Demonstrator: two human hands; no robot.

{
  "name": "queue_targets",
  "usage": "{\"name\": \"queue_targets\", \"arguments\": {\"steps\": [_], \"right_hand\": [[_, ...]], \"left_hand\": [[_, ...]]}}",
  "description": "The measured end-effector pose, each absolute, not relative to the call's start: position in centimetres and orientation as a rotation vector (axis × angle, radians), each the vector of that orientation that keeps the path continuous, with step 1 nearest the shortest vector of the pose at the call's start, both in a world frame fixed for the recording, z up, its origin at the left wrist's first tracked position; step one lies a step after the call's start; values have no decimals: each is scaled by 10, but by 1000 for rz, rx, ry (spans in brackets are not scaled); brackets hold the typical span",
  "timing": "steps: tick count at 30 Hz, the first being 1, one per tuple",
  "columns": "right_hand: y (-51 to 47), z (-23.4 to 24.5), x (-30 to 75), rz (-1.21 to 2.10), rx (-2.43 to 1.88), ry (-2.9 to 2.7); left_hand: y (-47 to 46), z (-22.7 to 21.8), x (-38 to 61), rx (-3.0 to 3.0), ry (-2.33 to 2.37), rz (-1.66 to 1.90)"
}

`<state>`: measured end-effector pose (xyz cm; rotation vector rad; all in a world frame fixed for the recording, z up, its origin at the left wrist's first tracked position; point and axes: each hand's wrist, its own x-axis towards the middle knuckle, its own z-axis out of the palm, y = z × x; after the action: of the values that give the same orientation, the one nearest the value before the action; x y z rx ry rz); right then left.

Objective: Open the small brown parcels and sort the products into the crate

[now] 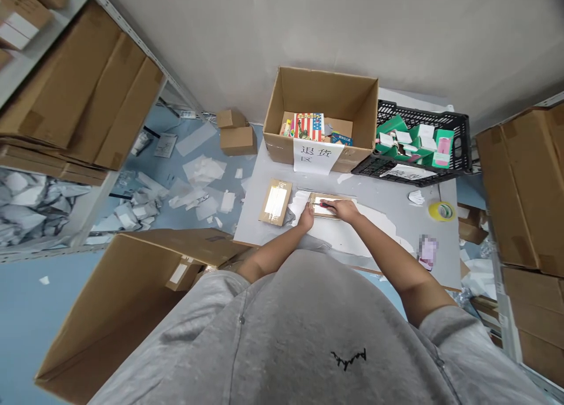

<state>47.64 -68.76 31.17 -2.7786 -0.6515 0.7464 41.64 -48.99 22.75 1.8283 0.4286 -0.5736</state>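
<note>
Left hand: the left hand (306, 218) sits at the near left corner of the parcel, its fingers bent down against the edge; the head view does not show whether it grips or only steadies.

Right hand: the right hand (341, 210) lies over the parcel, fingers closed around a slim dark tool (325, 204) with a red part; its exact kind is too small to tell.

Parcel: a flat cardboard parcel (319, 198) lies on the grey table (379, 199), with white packing paper beneath and beside it.

Handling: it looks light and stiff, though its thin card may flex; its long edges seem the surest hold.

Nearby: a taped cardboard mailer (275, 202) lies just left; an open carton (321, 90) stands beyond; a black plastic crate (458, 140) sits right of it.
</note>
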Motion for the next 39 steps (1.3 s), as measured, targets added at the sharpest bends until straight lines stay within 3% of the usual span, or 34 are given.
{"name": "queue_targets", "arguments": {"steps": [20, 39], "right_hand": [[-670, 335, 461, 997, -3052, -621], [-759, 355, 438, 1006, -3152, -273]], "left_hand": [[-497, 221, 416, 1816, 523, -563], [-510, 247, 417, 1966, 609, -596]]}}
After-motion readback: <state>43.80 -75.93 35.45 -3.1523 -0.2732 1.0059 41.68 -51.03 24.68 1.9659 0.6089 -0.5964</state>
